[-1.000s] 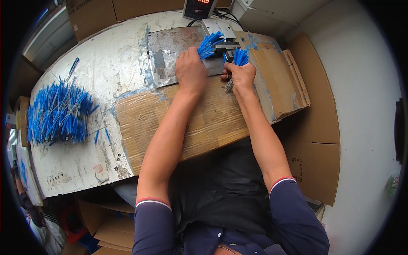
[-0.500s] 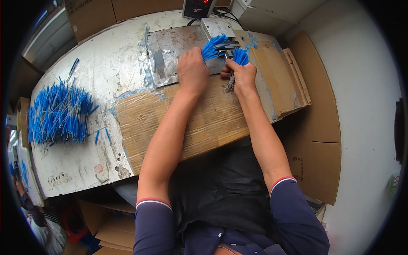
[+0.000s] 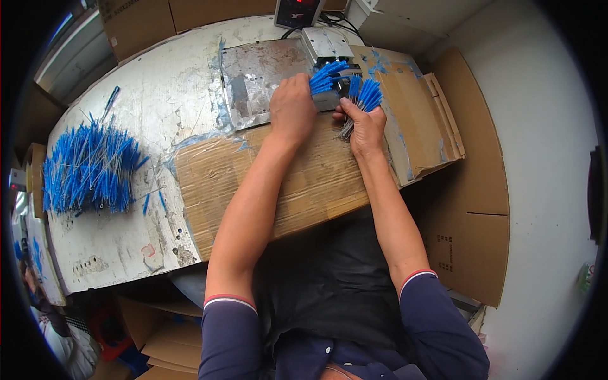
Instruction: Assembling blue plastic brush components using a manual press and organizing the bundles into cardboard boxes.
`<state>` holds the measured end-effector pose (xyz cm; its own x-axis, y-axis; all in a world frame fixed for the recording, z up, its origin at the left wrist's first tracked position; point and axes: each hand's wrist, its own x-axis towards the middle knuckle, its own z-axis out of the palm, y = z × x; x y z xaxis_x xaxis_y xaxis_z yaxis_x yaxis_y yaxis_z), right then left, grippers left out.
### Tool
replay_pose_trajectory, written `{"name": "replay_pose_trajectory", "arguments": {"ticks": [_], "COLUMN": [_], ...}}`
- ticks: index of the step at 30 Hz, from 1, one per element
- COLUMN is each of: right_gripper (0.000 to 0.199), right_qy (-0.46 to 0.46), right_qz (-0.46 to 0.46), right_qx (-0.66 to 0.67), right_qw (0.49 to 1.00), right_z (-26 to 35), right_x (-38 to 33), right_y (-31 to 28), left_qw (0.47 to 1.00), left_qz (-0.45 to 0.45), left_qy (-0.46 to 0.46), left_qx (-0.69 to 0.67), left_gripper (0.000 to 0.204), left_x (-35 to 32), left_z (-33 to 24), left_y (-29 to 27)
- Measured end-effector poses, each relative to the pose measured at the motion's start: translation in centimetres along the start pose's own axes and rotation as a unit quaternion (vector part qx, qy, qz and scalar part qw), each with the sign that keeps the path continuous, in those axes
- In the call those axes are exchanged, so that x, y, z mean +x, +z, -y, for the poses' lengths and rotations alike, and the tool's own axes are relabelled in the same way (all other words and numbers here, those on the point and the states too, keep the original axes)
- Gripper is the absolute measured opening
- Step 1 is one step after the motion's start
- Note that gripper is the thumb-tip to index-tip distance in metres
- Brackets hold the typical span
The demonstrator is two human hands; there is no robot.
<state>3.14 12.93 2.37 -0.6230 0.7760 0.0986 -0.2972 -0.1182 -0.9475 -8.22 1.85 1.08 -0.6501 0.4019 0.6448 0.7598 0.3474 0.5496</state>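
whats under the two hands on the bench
Under the forearms lies a taped cardboard sheet; past it a scratched metal plate. The left hand and right hand each grip blue-tipped wires at a small metal fixture. The surface directly beneath the palms is covered.

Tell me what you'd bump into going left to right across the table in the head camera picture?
Big pile of blue wires → taped cardboard sheet → left hand → blue wire bunch → right hand → stacked cardboard flaps.

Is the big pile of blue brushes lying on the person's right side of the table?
No, the pile of blue brushes lies at the table's left end, well away from both hands, which work at the far edge.
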Motion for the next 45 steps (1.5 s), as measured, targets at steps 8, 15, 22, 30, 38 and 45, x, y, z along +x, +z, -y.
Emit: {"name": "replay_pose_trajectory", "arguments": {"ticks": [8, 15, 22, 30, 38, 45], "right_gripper": [0.010, 0.015, 0.016, 0.017, 0.015, 0.009], "right_qy": [0.035, 0.045, 0.050, 0.048, 0.064, 0.108], "right_qz": [-0.010, -0.038, -0.085, -0.086, -0.093, -0.074], "right_qx": [0.022, -0.020, -0.100, -0.103, -0.106, 0.007], "right_qw": [0.999, 0.998, 0.990, 0.990, 0.988, 0.991], "right_z": [0.5, 0.7, 0.5, 0.5, 0.6, 1.1], "right_x": [-0.2, 0.0, 1.0, 0.9, 1.4, 1.2], "right_y": [0.0, 0.4, 1.8, 2.3, 2.7, 1.9], "left_qw": [0.999, 0.998, 0.995, 0.997, 0.997, 0.998], "left_qz": [0.029, 0.027, -0.047, -0.039, -0.046, -0.065], "left_qy": [0.024, -0.027, -0.080, -0.061, -0.065, -0.020], "left_qx": [0.016, 0.049, 0.017, 0.023, 0.014, 0.006], "left_gripper": [0.021, 0.019, 0.021, 0.021, 0.021, 0.022], "left_x": [-0.1, -0.1, 0.0, 0.0, 0.1, 0.0], "left_z": [-0.2, -0.1, 0.0, 0.3, 0.2, 0.2], "left_y": [-0.1, -0.1, 0.1, 0.0, 0.1, 0.2]}}
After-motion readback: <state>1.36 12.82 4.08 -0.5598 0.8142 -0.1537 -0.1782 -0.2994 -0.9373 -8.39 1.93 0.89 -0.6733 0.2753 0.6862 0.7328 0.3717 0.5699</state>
